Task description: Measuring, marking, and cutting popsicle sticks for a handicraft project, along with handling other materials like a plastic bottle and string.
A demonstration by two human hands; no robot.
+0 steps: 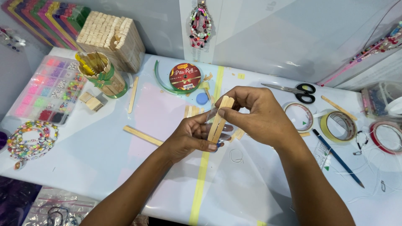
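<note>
Both forearms are reaching in over the table (104, 167); the left hand (190, 136) and right hand (255, 113) are pinching the wooden sticks (220, 119) together above it. Keeping edges flush while pressing looks wise.

A round ribbon reel (185, 77) lies far of centre on the table, its label dark red with a gold band and a small white patch. At the far left stands a clear-wrapped pack of wooden sticks (112, 38), block-shaped and pale. Clear plastic bags (58, 208) lie at the near left, just off the table's edge.
</note>
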